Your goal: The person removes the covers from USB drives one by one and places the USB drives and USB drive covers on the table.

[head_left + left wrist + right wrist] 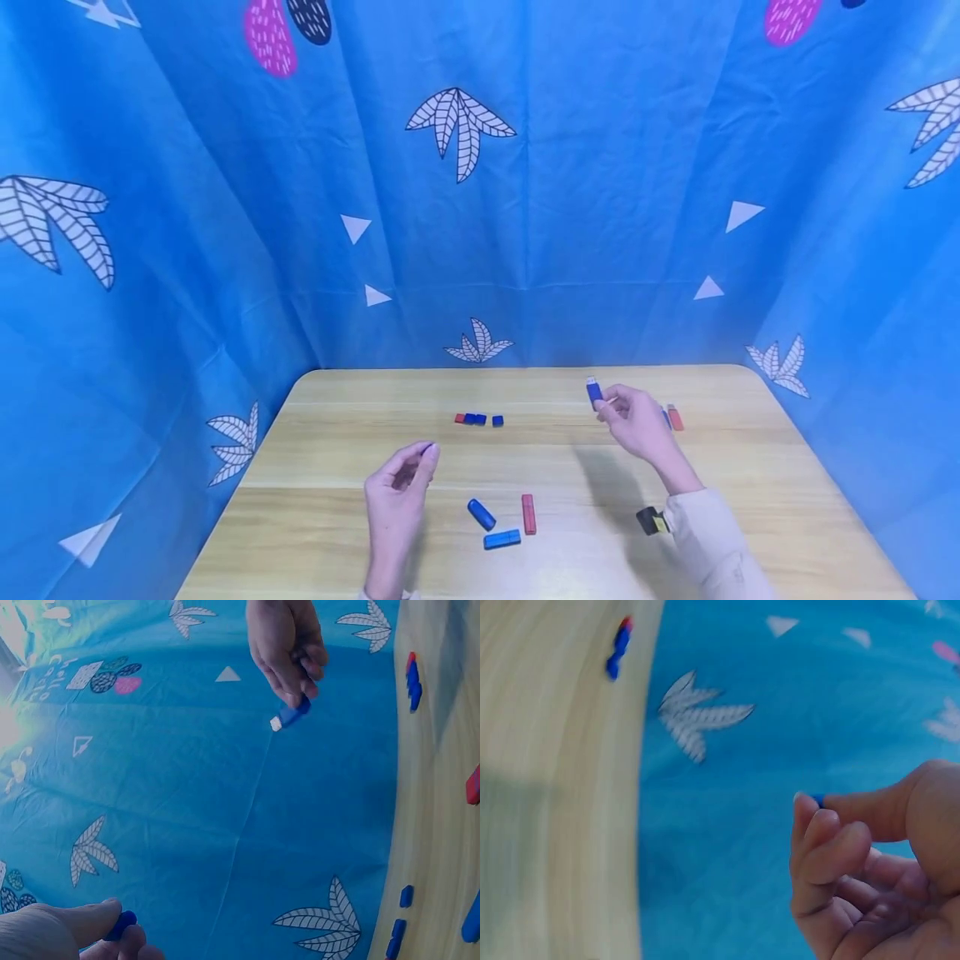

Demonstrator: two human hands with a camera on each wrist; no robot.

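My right hand (pixel 633 421) pinches a dark blue USB flash drive (pixel 594 392) above the back right of the table, its metal plug bare and pointing away. In the left wrist view the same drive (pixel 294 712) shows below the fingers. A small blue cap (pixel 121 925) sits between the thumb and fingers of my left hand (pixel 397 483), raised over the table's left half; the head view shows only a sliver of it. Near the front middle lie a dark blue stick (pixel 482 514), a lighter blue stick (pixel 502 539) and a red stick (pixel 528 514).
Several small caps stand in a row at the back, a red cap (pixel 460 418) leftmost and a blue cap (pixel 498 421) slightly apart. Beyond my right hand lie a red flash drive (pixel 676 418) and a partly hidden blue one. A blue curtain (pixel 525 250) surrounds the wooden table (pixel 315 475).
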